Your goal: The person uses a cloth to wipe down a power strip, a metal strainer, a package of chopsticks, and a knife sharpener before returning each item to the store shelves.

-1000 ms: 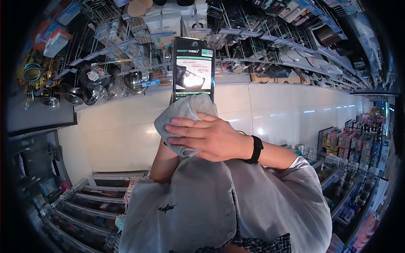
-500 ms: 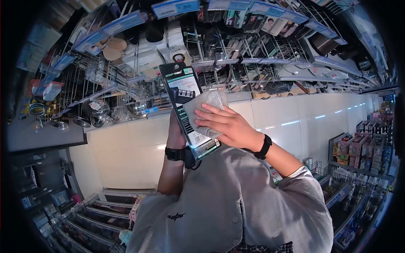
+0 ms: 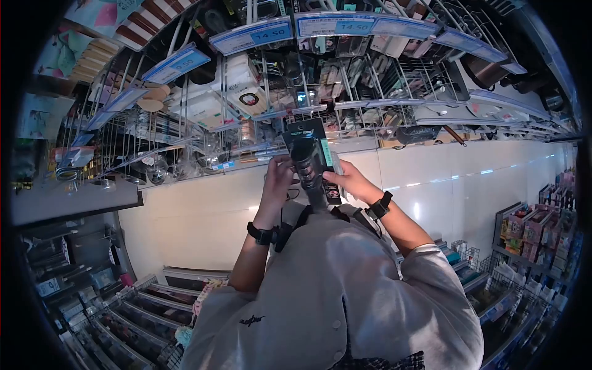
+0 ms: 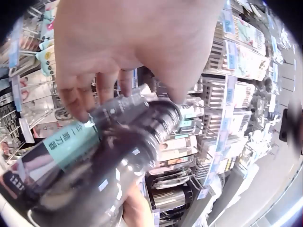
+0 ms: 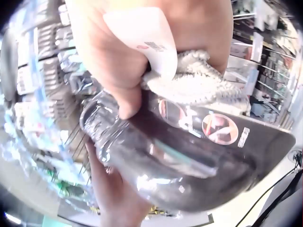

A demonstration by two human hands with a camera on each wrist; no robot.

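Observation:
A black item in a clear blister on a dark card, the package (image 3: pixel 306 165) (image 4: pixel 102 161) (image 5: pixel 189 172), is held before the chest. My right hand (image 3: pixel 353 183) (image 4: pixel 137 207) (image 5: pixel 156 33) grips its right side, thumb on the front. Tucked between that hand and the card is a light grey cloth (image 5: pixel 196 85), with a white tag (image 5: pixel 151 40) beside it. Alongside the left edge, my left hand (image 3: pixel 279 180) (image 4: pixel 132 45) (image 5: pixel 120 196) has its fingers loosely bent, close to the package; whether they touch it is hard to tell.
Shelf racks with hanging kitchen goods and blue price labels (image 3: pixel 253 36) stand ahead, just beyond the package. Pale floor (image 3: pixel 185 219) lies below. A rack (image 3: pixel 527 231) of packaged goods is at the right, with wire shelving (image 3: pixel 154 302) at the lower left.
The package has turned over, from its printed back to its blister front. My left hand has come out from behind it to its left edge. The cloth has moved behind the card.

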